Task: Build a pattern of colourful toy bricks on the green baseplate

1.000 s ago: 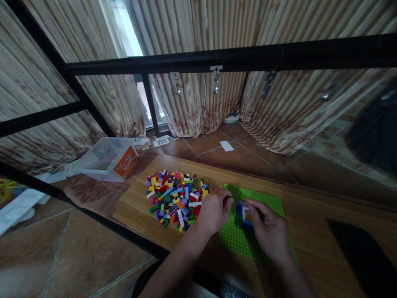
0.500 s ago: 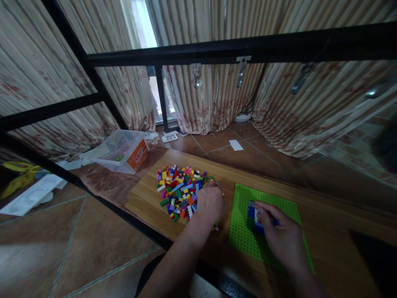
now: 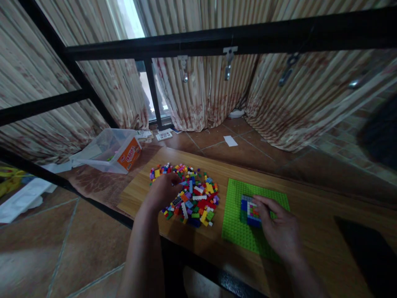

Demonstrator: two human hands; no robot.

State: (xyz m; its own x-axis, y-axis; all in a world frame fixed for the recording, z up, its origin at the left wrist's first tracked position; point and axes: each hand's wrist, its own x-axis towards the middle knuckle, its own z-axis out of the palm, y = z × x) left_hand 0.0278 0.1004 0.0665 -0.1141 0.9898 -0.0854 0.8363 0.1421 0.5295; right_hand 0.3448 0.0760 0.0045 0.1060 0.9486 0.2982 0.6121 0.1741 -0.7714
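My left hand [image 3: 165,191] is over the left part of a pile of colourful toy building bricks [image 3: 198,198], its fingers bent and a little apart, their tips partly hidden. I make out nothing held in it. My right hand [image 3: 277,225] grips a small brick block [image 3: 250,213], blue and dark green outside with white, red and other colours on its face. The thumb and fingers close on the block's right side. Under that hand lies a green studded baseplate [image 3: 234,227]; whether the block touches it I cannot tell.
The bricks and baseplate are on a wooden board [image 3: 136,190]. A clear plastic tub [image 3: 107,159] with an orange label stands at the left. Black metal bars [image 3: 198,39] with hanging clips cross above. A dark flat object [image 3: 366,244] is at the right.
My left hand has moved left across the pile, uncovering the bricks on its right side. My right hand keeps hold of the block over the baseplate. The whole view has shifted slightly.
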